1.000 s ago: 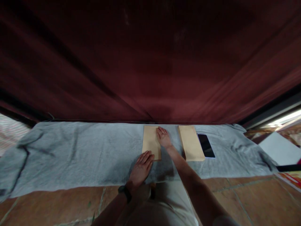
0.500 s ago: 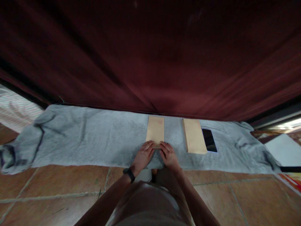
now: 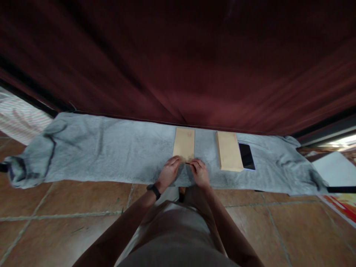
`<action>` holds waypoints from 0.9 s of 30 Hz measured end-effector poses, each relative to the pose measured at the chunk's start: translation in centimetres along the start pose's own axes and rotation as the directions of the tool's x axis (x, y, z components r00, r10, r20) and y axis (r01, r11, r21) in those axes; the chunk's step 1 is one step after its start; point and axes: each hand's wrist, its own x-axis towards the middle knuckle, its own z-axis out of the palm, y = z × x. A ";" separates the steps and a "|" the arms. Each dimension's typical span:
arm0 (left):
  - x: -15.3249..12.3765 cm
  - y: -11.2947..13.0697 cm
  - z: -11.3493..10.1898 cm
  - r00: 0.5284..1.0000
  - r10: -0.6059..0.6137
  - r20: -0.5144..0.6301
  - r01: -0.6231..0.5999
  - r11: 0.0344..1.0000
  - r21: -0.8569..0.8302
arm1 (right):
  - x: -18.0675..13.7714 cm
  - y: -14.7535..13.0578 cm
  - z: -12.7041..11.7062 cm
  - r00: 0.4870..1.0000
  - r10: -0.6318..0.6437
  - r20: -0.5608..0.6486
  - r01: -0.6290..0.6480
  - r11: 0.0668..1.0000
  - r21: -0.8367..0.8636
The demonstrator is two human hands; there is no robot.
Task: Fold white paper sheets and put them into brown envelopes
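Note:
A tan paper envelope (image 3: 184, 142) with a faint reddish mark near its far end lies lengthwise before me on a grey cloth (image 3: 130, 152). My left hand (image 3: 168, 171), below a dark wristband (image 3: 154, 191), has its fingertips closed on the envelope's near left corner. At the near right corner, my right hand (image 3: 200, 173) pinches the edge between thumb and fingers. Between the two hands this near edge looks lifted, showing as a thin dark line; the fingers partly cover it.
Right of the envelope lies a stack of similar tan envelopes (image 3: 229, 151), with a dark-screened phone (image 3: 247, 156) beside it. A dark red drape (image 3: 178, 85) rises behind the cloth. Brown floor tiles (image 3: 91, 200) stretch along the near side. A white sheet-like object (image 3: 335, 168) is at far right.
The envelope's near edge, flatter before, now looks raised between my fingertips. Both hands remain at its near corners. The whole view has shifted slightly, so the cloth sits higher in the picture.

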 end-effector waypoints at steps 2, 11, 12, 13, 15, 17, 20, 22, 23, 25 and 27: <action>0.1 0.0 0.0 1.000 -0.011 0.001 0.011 1.000 0.011 | 0.2 -0.2 0.2 1.000 0.021 -0.005 -0.021 0.999 -0.032; 0.4 0.3 -0.3 0.999 -0.043 0.012 0.042 0.998 0.052 | 0.3 -0.9 1.2 0.996 0.077 -0.051 -0.085 0.978 -0.192; 0.3 0.3 -0.4 0.999 -0.039 0.014 0.038 0.997 0.060 | 0.3 -0.9 1.1 0.996 0.070 -0.055 -0.080 0.978 -0.191; 0.2 0.4 -0.5 0.999 -0.028 0.016 0.027 0.997 0.075 | 0.4 -0.9 1.1 0.996 0.066 -0.056 -0.075 0.979 -0.187; -0.3 0.8 -0.6 0.999 0.029 0.035 -0.033 0.993 0.118 | 0.4 -1.0 1.0 0.997 0.067 -0.048 -0.075 0.981 -0.179; -1.1 1.2 -0.6 0.989 0.124 0.083 -0.136 0.979 0.154 | 0.4 -1.0 0.9 0.996 0.082 -0.032 -0.086 0.980 -0.179; -2.2 1.9 -0.3 0.967 0.202 0.156 -0.228 0.957 0.179 | 0.4 -1.1 0.9 0.995 0.098 -0.023 -0.101 0.978 -0.183; -2.6 2.3 -0.2 0.970 0.171 0.173 -0.206 0.957 0.206 | 0.4 -1.1 1.0 0.995 0.094 -0.035 -0.099 0.978 -0.184; -2.6 2.4 -0.1 0.972 0.151 0.180 -0.190 0.957 0.219 | 0.4 -1.1 1.0 0.995 0.090 -0.044 -0.097 0.978 -0.185; -2.5 2.6 -0.2 0.972 0.129 0.198 -0.175 0.956 0.236 | 0.4 -1.0 1.1 0.995 0.079 -0.060 -0.089 0.978 -0.188; -2.3 2.7 -0.3 0.969 0.127 0.212 -0.178 0.954 0.241 | 0.3 -1.0 1.1 0.995 0.070 -0.066 -0.082 0.978 -0.193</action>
